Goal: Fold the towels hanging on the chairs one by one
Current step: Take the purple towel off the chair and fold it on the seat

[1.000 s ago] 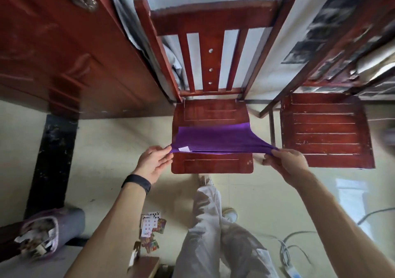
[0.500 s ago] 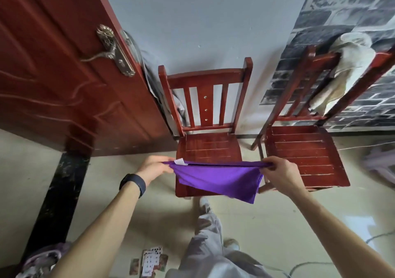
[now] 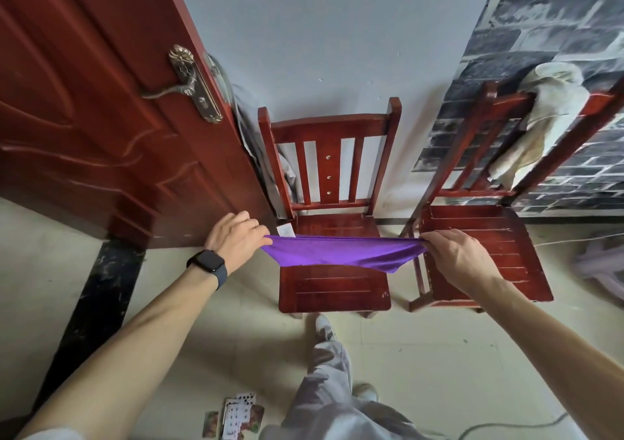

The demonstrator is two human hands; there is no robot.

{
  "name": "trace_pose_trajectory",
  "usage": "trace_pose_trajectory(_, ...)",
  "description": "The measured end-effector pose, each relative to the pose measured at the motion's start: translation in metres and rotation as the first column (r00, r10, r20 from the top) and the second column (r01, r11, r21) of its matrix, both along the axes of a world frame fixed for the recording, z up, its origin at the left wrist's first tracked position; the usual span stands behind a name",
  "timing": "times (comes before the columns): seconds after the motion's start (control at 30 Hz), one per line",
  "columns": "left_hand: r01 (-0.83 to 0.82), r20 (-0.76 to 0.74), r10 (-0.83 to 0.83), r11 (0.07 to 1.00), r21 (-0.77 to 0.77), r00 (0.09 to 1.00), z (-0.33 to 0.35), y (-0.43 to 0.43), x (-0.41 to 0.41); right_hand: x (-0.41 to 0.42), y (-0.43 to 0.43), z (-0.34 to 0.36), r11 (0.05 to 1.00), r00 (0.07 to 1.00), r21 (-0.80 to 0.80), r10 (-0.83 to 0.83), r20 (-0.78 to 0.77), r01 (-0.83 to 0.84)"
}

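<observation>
2 hands hold the purple towel [image 3: 337, 253] in the air over the front of the near chair [image 3: 329, 128], where 1 second ago it lay flat on that seat. It has been lifted clear and drawn out sideways, so its top edge runs almost straight from hand to hand while the rest sags in a shallow belly below. That looks like a fold already made being pulled smooth before the next one, so this towel is probably about half done.

The left hand [image 3: 236, 240] pinches the left end, fingers curled over the cloth beside a small white label [image 3: 286, 230]. The right hand [image 3: 452, 253] pinches the right end the same way, knuckles up. Neither hand touches the chair.

On the second chair [image 3: 483, 237] to the right, a cream towel [image 3: 547, 108] hangs bunched over the backrest, not yet handled.
</observation>
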State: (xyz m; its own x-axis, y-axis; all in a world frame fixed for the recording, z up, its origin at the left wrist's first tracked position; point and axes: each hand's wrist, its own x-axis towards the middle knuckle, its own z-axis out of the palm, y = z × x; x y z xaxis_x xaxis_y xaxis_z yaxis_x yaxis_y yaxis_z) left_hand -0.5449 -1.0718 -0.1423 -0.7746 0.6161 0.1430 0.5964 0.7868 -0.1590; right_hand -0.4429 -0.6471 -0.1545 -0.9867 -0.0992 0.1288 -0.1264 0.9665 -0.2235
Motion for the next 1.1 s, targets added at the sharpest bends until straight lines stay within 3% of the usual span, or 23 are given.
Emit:
trace_pose_trajectory(0.13,0.142,-0.051,-0.150,0.981,-0.132,0.987,-0.020,-0.004,-0.015,-0.013,0.004,-0.013,0.996,0.992,0.067,0.052,0.119,-0.060)
trace_pose_trajectory(0.23,0.084,0.020,-0.082,0.989,-0.121,0.996,-0.033,0.000,-0.032,-0.037,0.000,-0.019,0.991,0.966,0.135,-0.009,0.257,-0.027)
trace_pose_trajectory(0.4,-0.035,0.139,0.046,0.996,-0.085,0.989,-0.054,0.010,-0.081,-0.096,-0.008,-0.025,0.989,0.937,0.144,-0.082,0.339,0.035)
trace_pose_trajectory(0.67,-0.107,0.086,0.115,0.990,-0.093,0.990,-0.081,0.012,-0.137,-0.164,-0.013,-0.042,0.977,0.908,0.181,-0.172,0.382,0.108)
trace_pose_trajectory(0.87,-0.079,0.079,0.083,0.995,-0.054,0.993,-0.114,0.005,-0.118,-0.156,-0.015,-0.074,0.972,0.898,0.209,-0.183,0.400,0.105)
trace_pose_trajectory(1.1,-0.060,0.201,0.074,0.995,-0.076,0.977,-0.193,0.000,-0.039,-0.085,-0.015,-0.161,0.973,0.836,0.225,-0.167,0.523,0.053)
